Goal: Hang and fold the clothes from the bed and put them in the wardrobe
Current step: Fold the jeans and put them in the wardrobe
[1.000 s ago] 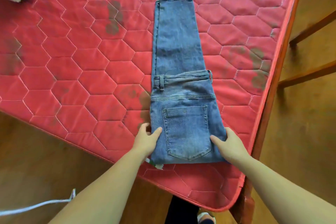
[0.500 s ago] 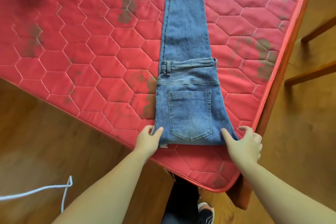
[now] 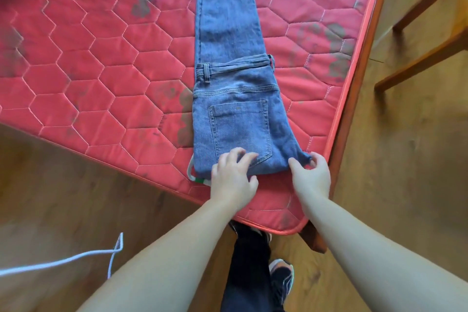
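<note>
Red quilted mattress [image 3: 101, 63], wood floor [image 3: 405, 159] | folded jeans [image 3: 235, 109] under spread left hand [image 3: 233, 177] fingers | right hand [image 3: 312, 175] fingers pinch the jeans' corner

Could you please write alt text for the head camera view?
Two bare hands, left hand and right hand, grip the near folded edge of blue jeans laid lengthwise on a red quilted mattress, above a wooden floor.

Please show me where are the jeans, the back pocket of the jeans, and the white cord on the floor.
jeans [image 3: 228, 30]: head view, on the upper folded leg.
back pocket [image 3: 240, 129]: head view, on the middle of the pocket.
white cord [image 3: 63, 259]: head view, on the strand lying on the wooden floor.
</note>
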`<state>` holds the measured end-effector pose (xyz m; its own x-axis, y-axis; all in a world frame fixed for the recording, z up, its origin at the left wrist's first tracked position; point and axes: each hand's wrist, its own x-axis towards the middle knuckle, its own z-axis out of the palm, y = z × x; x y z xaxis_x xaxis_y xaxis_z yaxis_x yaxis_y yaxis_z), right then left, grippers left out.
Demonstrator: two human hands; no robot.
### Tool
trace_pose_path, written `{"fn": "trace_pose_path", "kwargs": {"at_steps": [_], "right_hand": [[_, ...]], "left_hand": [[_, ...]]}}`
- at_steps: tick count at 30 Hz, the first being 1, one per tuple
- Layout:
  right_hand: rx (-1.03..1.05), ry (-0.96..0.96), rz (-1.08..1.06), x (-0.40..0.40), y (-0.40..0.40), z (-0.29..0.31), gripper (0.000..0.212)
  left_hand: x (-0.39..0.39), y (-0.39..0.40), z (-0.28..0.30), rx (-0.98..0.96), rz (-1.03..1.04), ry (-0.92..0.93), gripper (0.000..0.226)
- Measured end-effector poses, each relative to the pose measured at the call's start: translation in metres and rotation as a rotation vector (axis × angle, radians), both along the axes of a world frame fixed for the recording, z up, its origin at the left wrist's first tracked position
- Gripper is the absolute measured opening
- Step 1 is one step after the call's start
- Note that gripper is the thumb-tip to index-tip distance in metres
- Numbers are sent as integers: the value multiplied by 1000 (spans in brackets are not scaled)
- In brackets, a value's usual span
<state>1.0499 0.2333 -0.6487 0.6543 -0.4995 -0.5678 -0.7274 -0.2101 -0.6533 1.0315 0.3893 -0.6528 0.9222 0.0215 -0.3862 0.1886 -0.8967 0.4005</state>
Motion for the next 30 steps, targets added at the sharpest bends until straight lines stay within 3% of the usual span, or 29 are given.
{"fn": "trace_pose_path", "kwargs": {"at_steps": [6, 10, 13, 15, 17, 19, 21, 23, 24, 27, 30], "right_hand": [[-24, 46, 310, 13, 10, -7, 55], [-158, 11, 418, 25, 10, -13, 6], [165, -9, 232, 35, 10, -17, 16], [484, 75, -6, 39, 13, -20, 20], [625, 175, -142, 38, 12, -30, 19], [523, 212, -112, 36, 8, -39, 15], [155, 199, 91, 35, 1, -45, 19], [-210, 157, 271, 33, -3, -39, 23], [-287, 89, 312, 30, -5, -32, 22], [-345, -69, 427, 25, -4, -22, 13], [-279, 3, 519, 15, 12, -22, 25]], "left_hand": [[3, -4, -10, 31, -81, 149, 61], [4, 7, -10, -44, -101, 149, 60], [4, 12, -12, -123, -69, 114, 61], [3, 13, -14, -224, 24, 72, 60], [3, 15, -15, -310, 87, 77, 54], [3, 20, -14, -378, 139, 103, 45], [2, 28, -13, -383, 262, 66, 34], [0, 36, -15, -241, 388, -45, 27], [-1, 40, -15, -150, 456, -77, 28], [-3, 47, -15, -2, 692, -31, 44], [-2, 52, -22, -238, 816, 19, 56]]}}
